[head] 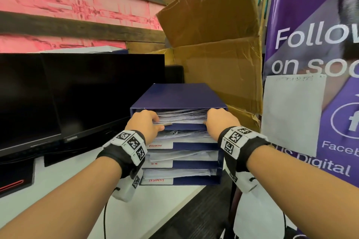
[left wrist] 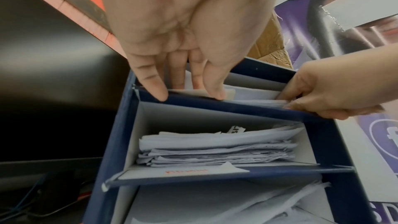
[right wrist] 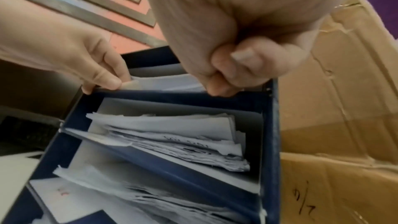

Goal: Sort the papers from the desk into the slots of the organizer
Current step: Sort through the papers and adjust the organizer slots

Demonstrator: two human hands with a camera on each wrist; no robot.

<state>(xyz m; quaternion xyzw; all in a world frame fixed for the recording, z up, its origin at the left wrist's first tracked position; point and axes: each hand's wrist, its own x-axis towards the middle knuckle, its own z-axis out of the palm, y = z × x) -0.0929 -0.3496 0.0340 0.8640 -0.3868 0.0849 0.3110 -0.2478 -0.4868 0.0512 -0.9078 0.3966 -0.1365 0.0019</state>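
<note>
A blue organizer (head: 180, 95) with several stacked slots stands on the white desk (head: 73, 190). A thick stack of papers (head: 182, 115) lies in its top slot. My left hand (head: 147, 122) holds the stack's front left corner, fingers reaching in over it and thumb along the shelf lip. My right hand (head: 219, 120) pinches the front right corner with curled fingers. The left wrist view shows the left hand (left wrist: 185, 74), the right hand (left wrist: 323, 94) and the second slot's papers (left wrist: 215, 147). The right wrist view shows the right hand (right wrist: 237, 71) and the left hand (right wrist: 96, 67).
Lower slots hold papers and carry labels reading ADMIN (head: 155, 145), HR (head: 154, 163) and SECURITY (head: 156, 180). A black monitor (head: 77, 99) stands close on the left. An open cardboard box (head: 217, 64) sits behind the organizer. A purple banner (head: 320, 54) with a taped white sheet (head: 291, 112) is at the right.
</note>
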